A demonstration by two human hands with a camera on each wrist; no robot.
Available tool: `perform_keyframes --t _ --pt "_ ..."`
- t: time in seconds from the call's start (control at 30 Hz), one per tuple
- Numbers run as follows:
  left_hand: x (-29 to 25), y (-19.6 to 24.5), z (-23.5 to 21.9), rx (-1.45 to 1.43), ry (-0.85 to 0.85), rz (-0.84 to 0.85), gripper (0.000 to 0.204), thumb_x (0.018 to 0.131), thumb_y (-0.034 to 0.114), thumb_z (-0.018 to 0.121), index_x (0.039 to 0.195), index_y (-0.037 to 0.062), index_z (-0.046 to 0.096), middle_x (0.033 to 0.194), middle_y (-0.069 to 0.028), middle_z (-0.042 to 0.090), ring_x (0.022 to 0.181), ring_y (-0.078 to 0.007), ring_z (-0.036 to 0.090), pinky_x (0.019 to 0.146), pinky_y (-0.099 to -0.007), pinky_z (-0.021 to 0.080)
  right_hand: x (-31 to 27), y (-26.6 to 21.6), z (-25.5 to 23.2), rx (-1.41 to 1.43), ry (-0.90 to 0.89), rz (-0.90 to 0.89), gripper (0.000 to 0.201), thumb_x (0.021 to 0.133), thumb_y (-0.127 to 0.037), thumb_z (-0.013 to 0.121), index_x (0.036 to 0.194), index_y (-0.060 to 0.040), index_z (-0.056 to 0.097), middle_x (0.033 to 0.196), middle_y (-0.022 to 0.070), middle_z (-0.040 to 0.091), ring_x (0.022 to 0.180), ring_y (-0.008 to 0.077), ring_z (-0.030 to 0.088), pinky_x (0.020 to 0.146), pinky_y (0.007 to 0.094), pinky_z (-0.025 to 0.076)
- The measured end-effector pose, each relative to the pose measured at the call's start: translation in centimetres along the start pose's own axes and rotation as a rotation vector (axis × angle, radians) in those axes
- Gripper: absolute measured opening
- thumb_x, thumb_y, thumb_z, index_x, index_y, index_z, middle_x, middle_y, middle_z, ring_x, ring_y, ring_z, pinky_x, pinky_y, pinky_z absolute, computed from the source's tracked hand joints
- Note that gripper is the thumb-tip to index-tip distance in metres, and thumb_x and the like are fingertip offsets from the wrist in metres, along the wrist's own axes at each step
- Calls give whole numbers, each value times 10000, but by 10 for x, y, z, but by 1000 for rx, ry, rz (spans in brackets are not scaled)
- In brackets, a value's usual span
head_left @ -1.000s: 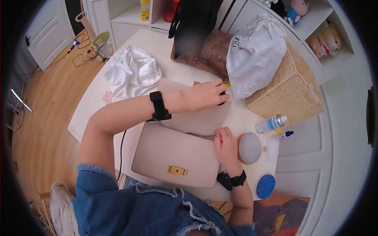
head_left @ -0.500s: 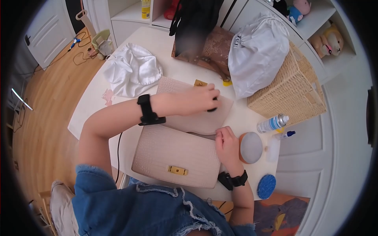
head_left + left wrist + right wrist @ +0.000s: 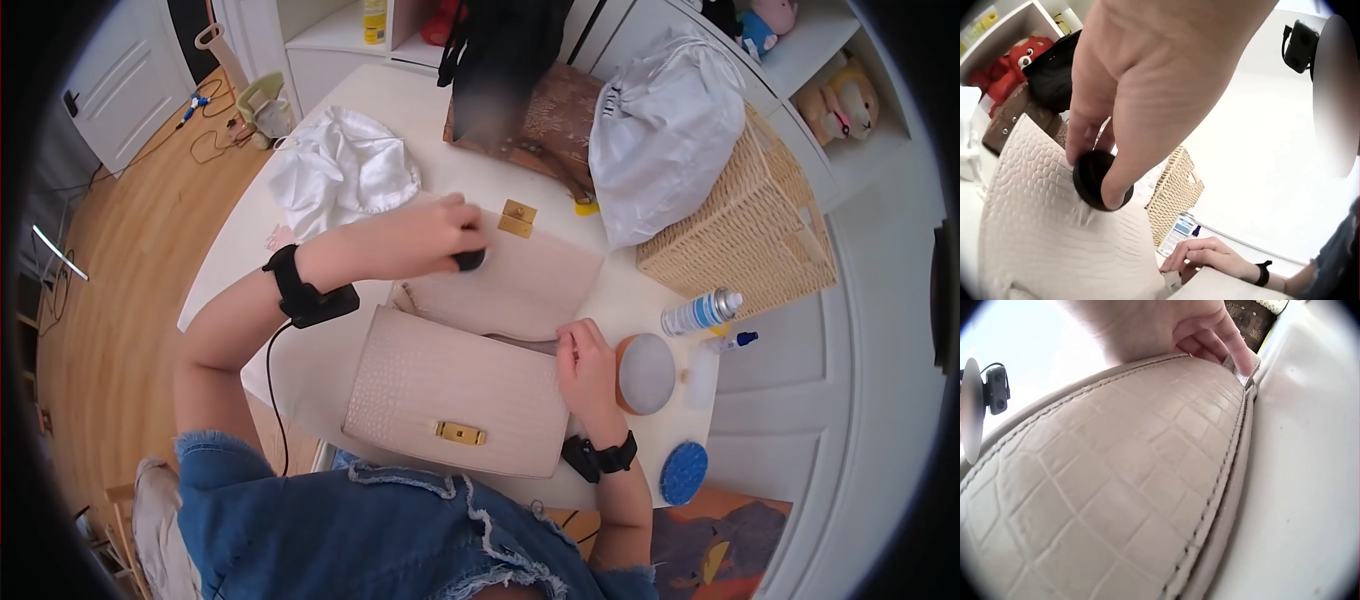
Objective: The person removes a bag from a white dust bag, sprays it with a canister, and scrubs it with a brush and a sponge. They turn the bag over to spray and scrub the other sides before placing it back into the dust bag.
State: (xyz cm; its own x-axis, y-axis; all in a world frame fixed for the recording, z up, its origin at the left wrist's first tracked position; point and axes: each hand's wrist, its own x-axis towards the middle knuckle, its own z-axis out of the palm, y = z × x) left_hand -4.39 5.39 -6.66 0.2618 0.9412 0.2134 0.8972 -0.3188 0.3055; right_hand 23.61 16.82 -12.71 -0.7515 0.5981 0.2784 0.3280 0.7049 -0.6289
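Note:
A pale pink, crocodile-textured handbag (image 3: 450,375) lies on the table, its flap (image 3: 545,280) folded out away from the body. Gold metal fittings show on the flap (image 3: 517,218) and on the body (image 3: 461,433). My left hand (image 3: 400,240) grips a round black object (image 3: 1092,178) by its sides, over the flap's left part; in the left wrist view a pale, blurred patch shows beneath it. At the bag's right side, my right hand (image 3: 590,375) pinches a small tab (image 3: 1247,370) by the flap's fold, fingers curled.
Beyond the flap are a white cloth bag (image 3: 345,170), a brown patterned bag (image 3: 560,115), a stuffed white drawstring bag (image 3: 660,140) and a woven basket (image 3: 745,215). At right stand a spray can (image 3: 700,312), a round grey-topped tin (image 3: 646,374) and a blue disc (image 3: 684,473).
My left hand has moved left across the flap with the black object, uncovering the flap's gold fitting. My right hand has kept its hold at the bag's side.

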Motion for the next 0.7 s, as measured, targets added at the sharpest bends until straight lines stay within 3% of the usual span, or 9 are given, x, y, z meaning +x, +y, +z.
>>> perform_keyframes --t 0.13,0.23,0.3,0.37,0.43,0.47,0.53,0.63,0.7 --pt "5 1 9 155 160 -30 384 735 29 695 1107 9 602 1076 -127 542 1024 -277 513 867 -376 485 1 1 2 17 2 4 41 844 -26 526 857 10 539 832 165 540 692 356 567 609 410 462" --pt "2 6 21 88 52 14 367 728 34 700 1082 10 605 1068 -140 549 1044 -297 518 872 -386 483 1 -1 1 27 12 -2 36 845 -22 524 858 9 537 832 165 541 691 358 567 606 410 461" --pt "0 11 25 -125 -267 61 338 728 45 701 1050 9 606 1064 -150 558 1069 -321 521 874 -400 482 1 -1 1 26 8 2 34 846 -20 521 855 10 534 828 166 538 693 359 564 608 412 458" --pt "-4 10 20 -189 -303 121 342 728 65 707 1050 11 606 1062 -160 563 1086 -339 521 896 -404 470 1 -1 0 11 2 2 33 846 -19 520 853 12 532 826 166 536 699 359 561 612 413 457" --pt "-4 7 5 -190 -427 -46 469 720 20 703 1171 10 578 1093 -156 534 1093 -323 500 936 -388 428 1 -1 -1 -3 -4 5 33 845 -18 519 850 13 530 824 166 535 705 360 559 615 413 455" --pt "-6 4 1 -189 -429 -45 469 720 20 703 1171 10 578 1093 -156 534 1093 -323 500 936 -388 428 1 -1 -1 -8 1 -9 33 845 -18 520 847 14 528 820 167 532 707 360 555 617 414 453" --pt "-13 -4 -8 -35 -96 -34 455 737 8 687 1177 10 572 1090 -148 526 1087 -311 494 927 -376 434 1 0 0 -8 10 -19 35 845 -19 521 844 16 526 817 167 529 709 360 551 618 415 451" --pt "-19 -10 -14 89 48 -155 440 746 -4 674 1173 8 564 1086 -136 519 1067 -301 492 910 -365 443 1 2 1 10 10 -17 39 846 -21 522 836 17 522 812 169 523 707 360 547 615 416 448" --pt "-26 -8 -12 140 34 -167 438 748 -6 673 1169 7 557 1083 -128 515 1043 -303 495 896 -354 447 1 3 1 6 9 -23 42 847 -22 521 832 17 520 810 170 519 701 360 544 612 418 446"
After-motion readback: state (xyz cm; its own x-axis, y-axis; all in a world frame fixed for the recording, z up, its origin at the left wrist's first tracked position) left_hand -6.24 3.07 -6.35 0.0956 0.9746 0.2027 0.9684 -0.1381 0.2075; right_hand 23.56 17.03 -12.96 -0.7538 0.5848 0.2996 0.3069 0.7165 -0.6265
